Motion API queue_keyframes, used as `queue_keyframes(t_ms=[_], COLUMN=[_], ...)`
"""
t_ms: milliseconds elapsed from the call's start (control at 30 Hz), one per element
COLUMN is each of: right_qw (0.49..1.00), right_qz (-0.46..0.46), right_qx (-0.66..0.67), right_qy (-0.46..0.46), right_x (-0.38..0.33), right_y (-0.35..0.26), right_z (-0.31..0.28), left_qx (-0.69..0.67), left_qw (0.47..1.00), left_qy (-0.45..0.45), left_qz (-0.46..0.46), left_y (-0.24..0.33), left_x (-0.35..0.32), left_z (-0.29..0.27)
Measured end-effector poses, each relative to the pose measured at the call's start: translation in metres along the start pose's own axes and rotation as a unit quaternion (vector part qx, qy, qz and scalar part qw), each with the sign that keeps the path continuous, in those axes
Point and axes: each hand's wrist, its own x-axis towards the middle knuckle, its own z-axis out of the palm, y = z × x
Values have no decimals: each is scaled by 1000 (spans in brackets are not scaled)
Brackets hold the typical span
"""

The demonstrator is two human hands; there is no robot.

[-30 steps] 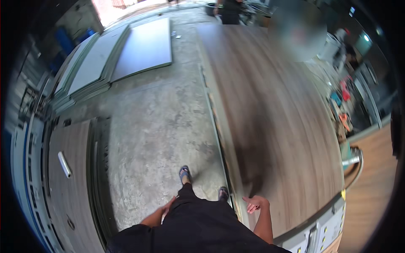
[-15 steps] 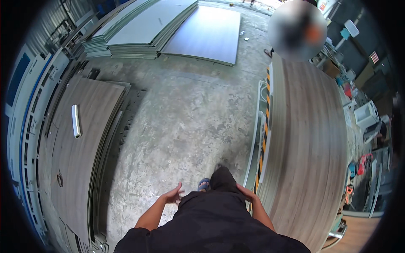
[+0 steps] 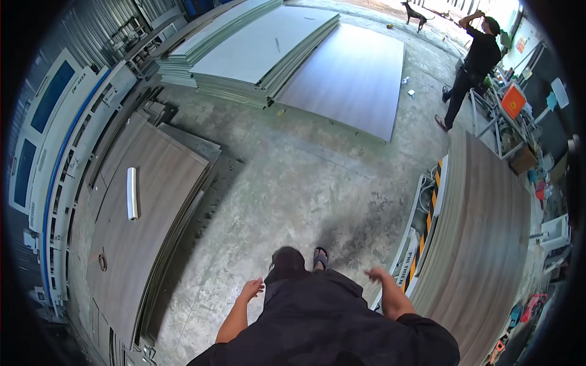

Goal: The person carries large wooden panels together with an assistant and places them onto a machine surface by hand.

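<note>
My left hand hangs beside my dark trousers with nothing in it, its fingers loosely bent and apart. On the other side, my right hand is held out over the floor, also without anything in it, its fingers slightly curled and a little blurred. The right hand is nearest to a tall stack of brown wood-grain boards, but apart from it. Left of me lies a lower stack of wood-grain boards, with a white roll and a small brown ring of tape or cord on top.
Grey concrete floor runs ahead between the stacks. Further on lie pale board piles and a wide board. A black-and-yellow striped edge borders the right stack. A person and a dog stand far off; a long machine is left.
I have stepped forward and my view has turned rightward and up. My right hand has swung away from my thigh; the other foot is now in front. The dog has come into view.
</note>
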Motion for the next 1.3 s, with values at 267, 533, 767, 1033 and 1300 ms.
queue_keyframes(t_ms=[267, 533, 767, 1033, 1300], right_qw=[884, 970, 914, 959, 991], right_qz=[-307, -231, -197, -207, -128], right_qx=[-305, 10, 288, 147, 2], right_qy=[176, 74, 208, 130, 32], right_x=[-48, 16, 80, 193, 259], right_y=[-321, -439, -552, -724, -907], right_z=[-294, -379, -517, -730, -902], left_qx=[410, 504, 339, -125, -250], left_qw=[910, 854, 917, 987, 968], left_qy=[-66, -111, 90, 62, 26], left_qz=[7, 58, 192, 84, -3], left_y=[100, 426, 746, 1006, 1137], left_x=[147, 370, 521, 676, 813], left_z=[-38, -151, -291, -305, -325])
